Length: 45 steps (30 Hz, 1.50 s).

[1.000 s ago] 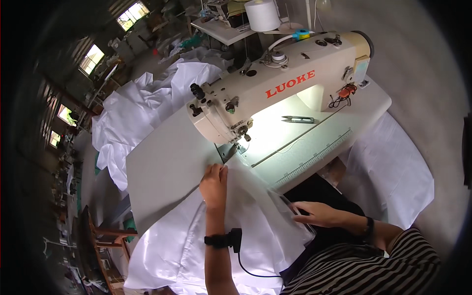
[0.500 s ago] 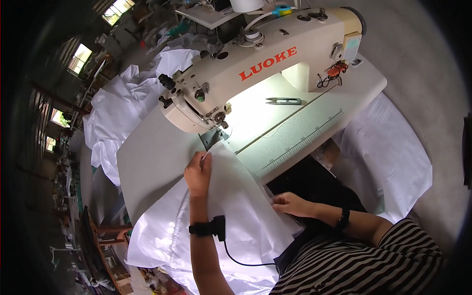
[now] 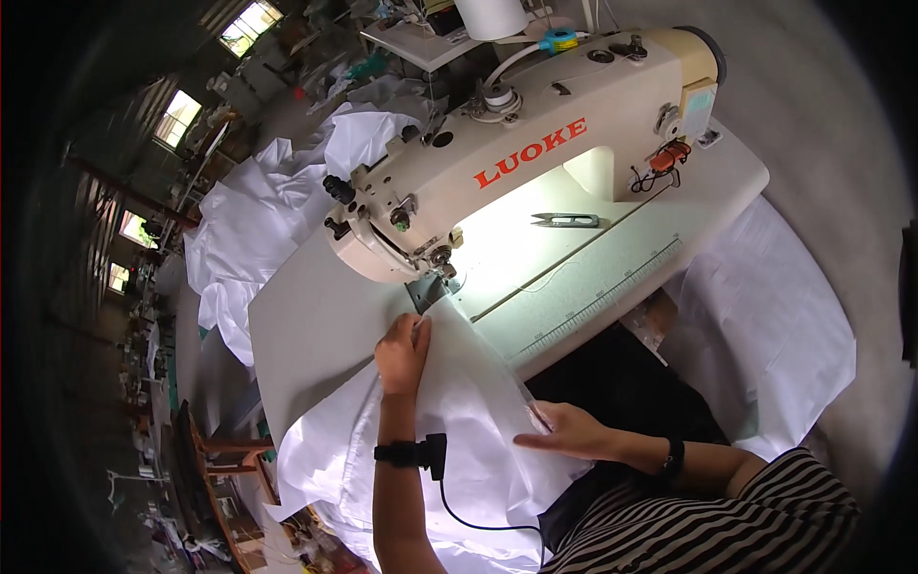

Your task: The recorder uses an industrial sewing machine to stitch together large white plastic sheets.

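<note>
A sheet of glossy white fabric (image 3: 469, 383) runs from under the needle area of a cream sewing machine (image 3: 535, 124) down over the table's near edge. Just in front of the presser foot (image 3: 443, 273), my left hand (image 3: 403, 352) pinches the fabric's edge between thumb and fingers. My right hand (image 3: 564, 430) grips the fabric's right edge lower down, its thumb lying on top of the sheet. A black strap with a small box and cable sits on my left wrist.
Thread snips (image 3: 566, 220) lie on the lit machine bed. More white fabric (image 3: 253, 225) is heaped beyond the table on the left, and another white sheet (image 3: 765, 316) hangs at the right. A wooden frame (image 3: 225, 459) stands at the lower left.
The whole scene has shifted slightly right and down in view. My right hand has turned and closed on the fabric's right edge. My left hand keeps its pinch near the presser foot.
</note>
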Tool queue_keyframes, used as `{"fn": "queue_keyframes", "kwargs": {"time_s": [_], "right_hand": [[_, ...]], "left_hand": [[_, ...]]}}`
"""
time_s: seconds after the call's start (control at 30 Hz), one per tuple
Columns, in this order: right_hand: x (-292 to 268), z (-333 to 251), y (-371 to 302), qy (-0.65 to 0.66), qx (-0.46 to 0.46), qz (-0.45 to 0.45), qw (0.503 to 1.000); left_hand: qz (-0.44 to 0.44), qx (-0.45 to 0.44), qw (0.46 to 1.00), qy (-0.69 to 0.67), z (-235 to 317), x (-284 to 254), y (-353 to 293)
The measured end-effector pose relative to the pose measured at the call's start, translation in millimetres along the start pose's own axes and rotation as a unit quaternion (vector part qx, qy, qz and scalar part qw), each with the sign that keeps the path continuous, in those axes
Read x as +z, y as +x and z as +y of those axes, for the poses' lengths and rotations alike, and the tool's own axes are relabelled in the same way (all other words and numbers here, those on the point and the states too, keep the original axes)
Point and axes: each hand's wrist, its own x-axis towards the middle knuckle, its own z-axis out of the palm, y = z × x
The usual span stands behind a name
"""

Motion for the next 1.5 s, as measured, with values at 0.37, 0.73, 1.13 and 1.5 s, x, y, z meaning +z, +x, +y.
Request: {"fn": "queue_keyframes", "kwargs": {"time_s": [0.37,0.73,1.13,1.5], "right_hand": [[-45,0,-17,0.122,0.127,-0.09,0.98],[-28,15,11,0.24,0.094,-0.033,0.966],[-12,49,1,0.354,0.103,-0.018,0.929],[-28,-3,8,0.26,0.114,-0.003,0.959]], "left_hand": [[-0.016,-0.026,1.0,-0.001,28,9,11],[0.003,-0.036,0.999,-0.025,29,12,10],[-0.007,-0.042,0.998,-0.047,23,9,9],[0.023,0.014,1.0,0.016,38,5,22]]}}
